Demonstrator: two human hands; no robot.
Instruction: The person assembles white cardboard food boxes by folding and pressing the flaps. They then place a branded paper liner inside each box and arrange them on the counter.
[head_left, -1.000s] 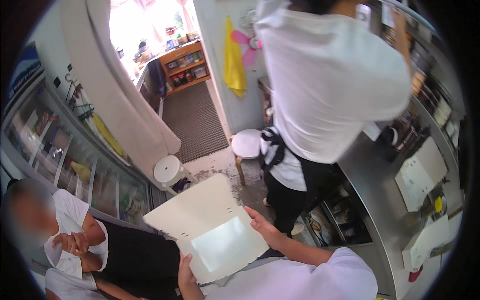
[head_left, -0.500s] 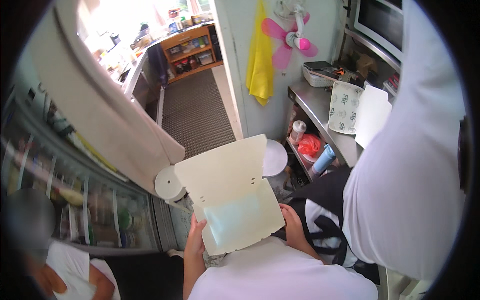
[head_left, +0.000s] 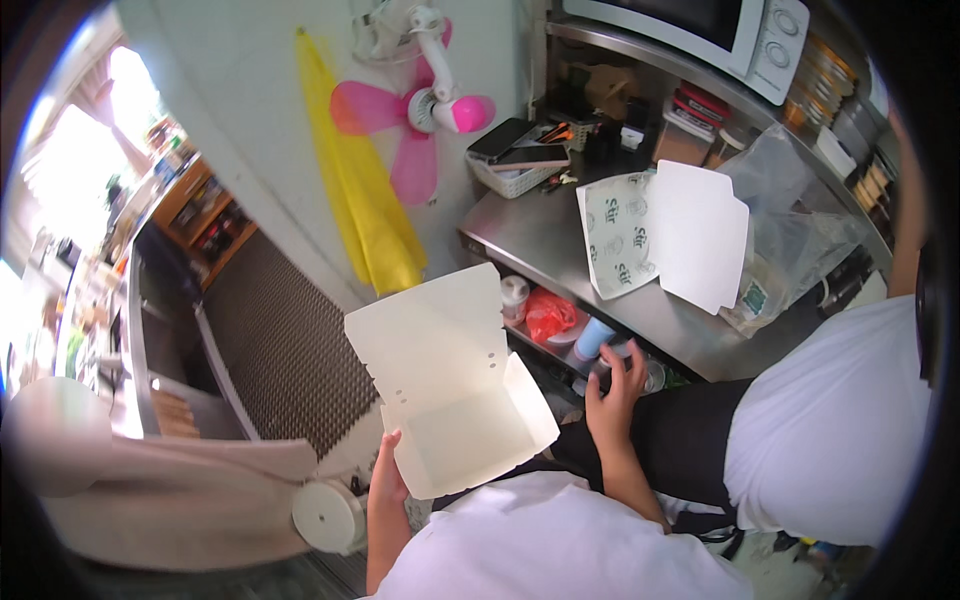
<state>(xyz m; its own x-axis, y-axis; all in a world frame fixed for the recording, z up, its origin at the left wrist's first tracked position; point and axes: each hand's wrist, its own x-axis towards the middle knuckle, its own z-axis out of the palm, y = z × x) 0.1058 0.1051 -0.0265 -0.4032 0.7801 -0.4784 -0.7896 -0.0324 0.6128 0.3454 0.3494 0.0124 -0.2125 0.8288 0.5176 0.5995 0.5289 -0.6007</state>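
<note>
An unfolded cream cardboard takeaway box [head_left: 465,425] with its lid raised is in front of my body. My left hand [head_left: 388,472] grips its left edge, the thumb on the inner side. The box holds nothing. My right hand [head_left: 614,402] is raised to the right of the box, apart from it, its fingers spread. Beyond it, on the steel counter [head_left: 530,235], lies a second open box [head_left: 704,235], its left half lined with printed paper [head_left: 618,238].
A person in a white top [head_left: 835,410] stands close on my right. Clear plastic bags [head_left: 790,220] lie beside the second box. A white basket [head_left: 515,180] holds phones. A microwave [head_left: 700,35] sits above; a pink fan [head_left: 420,110] and yellow cloth [head_left: 365,200] hang on the wall.
My view has turned right toward the counter. My right hand has let go of the box's right edge and moved up and right, its fingers spreading. The left hand still holds the box.
</note>
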